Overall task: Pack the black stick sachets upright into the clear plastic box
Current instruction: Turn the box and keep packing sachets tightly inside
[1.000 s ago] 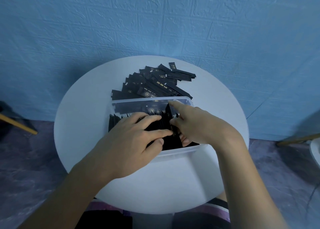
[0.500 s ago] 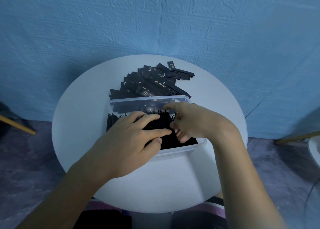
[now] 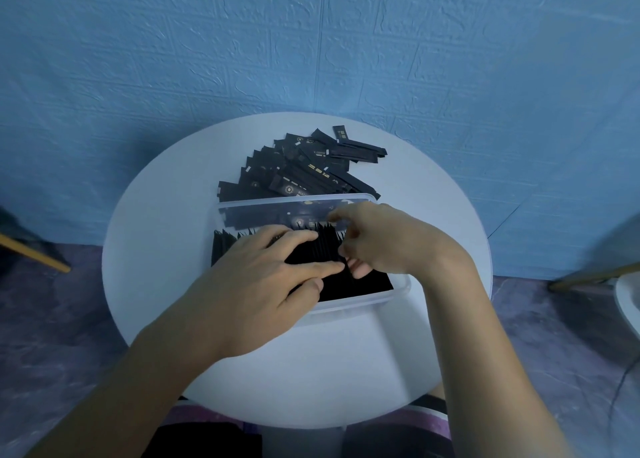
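While our left hand [image 3: 256, 284] lies flat at centre frame on the round white table [image 3: 145, 284], its straight, slightly spread fingers press on the row of black stick sachets [image 3: 322, 255] standing upright in the clear plastic box [image 3: 363, 306]. A loose pile of sachets [image 3: 301, 166] lies just behind the box, toward the top. Right of centre, our right hand [image 3: 388, 243] curls its fingers into the row; whether it pinches a sachet, we cannot tell.
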Demonstrator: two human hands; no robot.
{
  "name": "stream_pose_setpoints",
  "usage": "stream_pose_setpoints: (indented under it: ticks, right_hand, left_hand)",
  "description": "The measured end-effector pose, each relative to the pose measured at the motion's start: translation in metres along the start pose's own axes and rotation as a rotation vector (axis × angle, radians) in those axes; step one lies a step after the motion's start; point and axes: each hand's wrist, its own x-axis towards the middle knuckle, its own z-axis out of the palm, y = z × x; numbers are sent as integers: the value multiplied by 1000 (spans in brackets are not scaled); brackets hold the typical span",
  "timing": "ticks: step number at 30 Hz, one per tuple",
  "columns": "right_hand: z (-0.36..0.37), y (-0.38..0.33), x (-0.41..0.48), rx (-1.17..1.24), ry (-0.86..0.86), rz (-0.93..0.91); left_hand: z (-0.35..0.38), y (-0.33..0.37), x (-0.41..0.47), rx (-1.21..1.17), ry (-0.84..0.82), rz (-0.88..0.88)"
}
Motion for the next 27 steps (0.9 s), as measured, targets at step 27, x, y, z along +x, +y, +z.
stream_pose_setpoints:
  ticks: [27]
  right_hand:
    - [-11,74,96,211,555,28]
  left_hand:
    - [2,5,5,-37,-20,-13]
